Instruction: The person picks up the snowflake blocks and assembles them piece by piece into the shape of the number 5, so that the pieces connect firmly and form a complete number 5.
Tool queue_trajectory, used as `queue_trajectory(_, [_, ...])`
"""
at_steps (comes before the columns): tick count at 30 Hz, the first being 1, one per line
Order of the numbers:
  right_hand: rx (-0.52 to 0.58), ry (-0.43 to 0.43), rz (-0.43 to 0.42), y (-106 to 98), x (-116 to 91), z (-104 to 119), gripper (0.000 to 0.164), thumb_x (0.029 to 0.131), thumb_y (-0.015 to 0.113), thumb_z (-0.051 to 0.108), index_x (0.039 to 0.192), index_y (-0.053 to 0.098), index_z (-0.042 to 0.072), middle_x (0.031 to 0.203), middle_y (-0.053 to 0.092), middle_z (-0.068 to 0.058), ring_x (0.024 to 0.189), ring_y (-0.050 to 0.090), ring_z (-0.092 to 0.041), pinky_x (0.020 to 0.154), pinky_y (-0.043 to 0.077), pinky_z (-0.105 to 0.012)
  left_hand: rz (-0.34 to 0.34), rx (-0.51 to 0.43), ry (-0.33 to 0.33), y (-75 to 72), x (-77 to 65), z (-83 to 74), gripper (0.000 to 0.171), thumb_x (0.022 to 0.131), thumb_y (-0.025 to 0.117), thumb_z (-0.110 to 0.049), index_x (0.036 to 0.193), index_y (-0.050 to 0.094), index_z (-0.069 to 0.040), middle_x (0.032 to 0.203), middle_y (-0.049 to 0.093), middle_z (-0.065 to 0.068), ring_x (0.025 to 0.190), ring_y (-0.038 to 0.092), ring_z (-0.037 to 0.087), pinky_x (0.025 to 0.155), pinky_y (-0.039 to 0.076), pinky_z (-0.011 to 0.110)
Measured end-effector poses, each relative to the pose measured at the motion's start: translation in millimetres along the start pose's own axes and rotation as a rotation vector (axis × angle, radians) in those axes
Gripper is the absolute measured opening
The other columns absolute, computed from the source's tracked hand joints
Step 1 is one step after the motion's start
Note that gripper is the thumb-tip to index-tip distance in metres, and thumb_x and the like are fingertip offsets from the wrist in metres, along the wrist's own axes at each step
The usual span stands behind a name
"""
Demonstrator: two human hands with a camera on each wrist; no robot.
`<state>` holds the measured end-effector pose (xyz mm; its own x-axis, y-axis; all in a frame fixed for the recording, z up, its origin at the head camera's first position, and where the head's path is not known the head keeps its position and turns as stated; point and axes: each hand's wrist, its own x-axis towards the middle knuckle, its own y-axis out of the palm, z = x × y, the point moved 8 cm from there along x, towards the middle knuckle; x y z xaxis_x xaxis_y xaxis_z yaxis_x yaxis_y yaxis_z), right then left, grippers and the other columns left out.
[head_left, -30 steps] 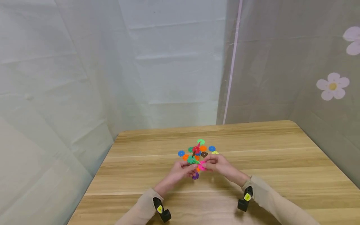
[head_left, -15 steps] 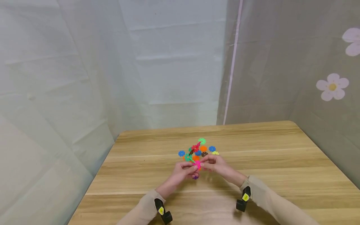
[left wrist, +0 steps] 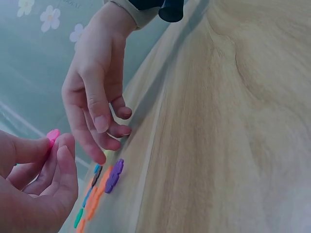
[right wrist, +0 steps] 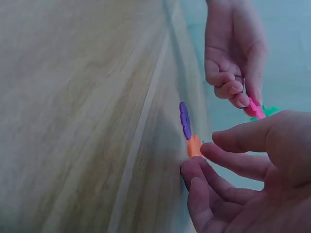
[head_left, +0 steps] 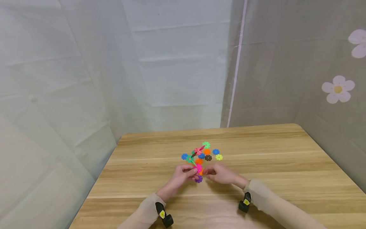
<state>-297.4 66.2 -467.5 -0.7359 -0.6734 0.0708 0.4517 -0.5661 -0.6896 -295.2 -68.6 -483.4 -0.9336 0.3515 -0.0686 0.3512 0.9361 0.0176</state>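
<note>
In the head view my left hand [head_left: 180, 175] pinches a pink flower-shaped interlocking disc [head_left: 198, 168] between thumb and fingers. That disc is the near end of a joined chain, running through a teal disc [head_left: 189, 158] and a red one [head_left: 198, 151] to a light green disc [head_left: 206, 145] at the far end. My right hand [head_left: 221, 174] is just right of it, low over the table, holding nothing visible. In the right wrist view its thumb and fingers are parted, close to a loose orange disc [right wrist: 195, 146]. A purple disc [right wrist: 184, 120] lies beside the orange one.
Several loose discs lie on the wooden table [head_left: 271, 152] beyond the hands, among them a brown one [head_left: 208, 157], a yellow one [head_left: 219, 157] and a blue one [head_left: 215, 151]. Hanging sheets [head_left: 183, 79] enclose the table's back and sides.
My right hand has let go of the pink disc and dropped lower, towards the loose orange disc. My left hand keeps the chain, which has shifted slightly left.
</note>
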Motion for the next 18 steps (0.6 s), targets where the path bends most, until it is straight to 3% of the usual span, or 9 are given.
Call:
queue_trajectory(3, [-0.034, -0.02, 0.026, 2, 1, 4, 0.025, 0.089, 0.059, -0.003, 0.112, 0.068, -0.001, 0.107, 0.071, -0.014, 0.08, 0.061, -0.012, 0.07, 0.049, -0.017, -0.004, 0.002, -0.004, -0.8, 0.0, -0.4, 0.028, 0.094, 0.06, -0.004, 0.108, 0.06, 0.02, 0.084, 0.072, 0.011, 0.07, 0.066, 0.006, 0.07, 0.058, 0.021])
queue_trajectory(6, [-0.081, -0.024, 0.085, 7, 1, 9, 0.031, 0.09, 0.059, -0.001, 0.119, 0.067, 0.003, 0.084, 0.069, -0.006, 0.06, 0.045, -0.002, 0.056, 0.039, -0.013, -0.01, -0.008, -0.017, -3.2, 0.1, 1.7, 0.029, 0.093, 0.061, -0.004, 0.11, 0.06, 0.02, 0.082, 0.073, 0.008, 0.069, 0.066, 0.006, 0.07, 0.057, 0.02])
queue_trajectory(8, [-0.123, -0.036, 0.13, 11, -1, 13, 0.034, 0.09, 0.059, 0.001, 0.123, 0.066, 0.006, 0.07, 0.058, 0.001, 0.055, 0.035, 0.0, 0.051, 0.033, -0.013, -0.012, -0.014, -0.024, -4.7, 0.1, 3.1, 0.031, 0.093, 0.061, -0.004, 0.111, 0.059, 0.02, 0.081, 0.073, 0.007, 0.068, 0.065, 0.005, 0.069, 0.057, 0.019])
queue_trajectory(10, [-0.165, -0.051, 0.161, 13, -2, 16, 0.034, 0.09, 0.061, 0.004, 0.123, 0.066, 0.007, 0.062, 0.045, 0.006, 0.054, 0.033, 0.002, 0.051, 0.031, -0.012, -0.011, -0.024, -0.029, -5.6, 0.4, 4.8, 0.032, 0.093, 0.061, -0.004, 0.112, 0.059, 0.021, 0.081, 0.073, 0.009, 0.067, 0.066, 0.005, 0.068, 0.056, 0.018])
queue_trajectory(12, [-0.175, -0.055, 0.178, 14, -3, 17, 0.032, 0.09, 0.063, 0.005, 0.121, 0.067, 0.007, 0.064, 0.045, 0.008, 0.056, 0.035, 0.001, 0.053, 0.033, -0.012, -0.012, -0.029, -0.03, -6.2, 0.2, 5.5, 0.032, 0.093, 0.061, -0.004, 0.112, 0.058, 0.022, 0.083, 0.073, 0.01, 0.068, 0.066, 0.006, 0.067, 0.056, 0.018])
queue_trajectory(18, [-0.165, -0.045, 0.163, 8, -5, 13, 0.022, 0.085, 0.069, 0.004, 0.106, 0.074, 0.005, 0.091, 0.074, -0.002, 0.064, 0.045, 0.004, 0.059, 0.042, -0.012, -0.014, -0.042, -0.048, -6.8, 0.1, 8.3, 0.032, 0.093, 0.06, -0.004, 0.112, 0.058, 0.022, 0.086, 0.073, 0.011, 0.069, 0.066, 0.007, 0.068, 0.056, 0.019])
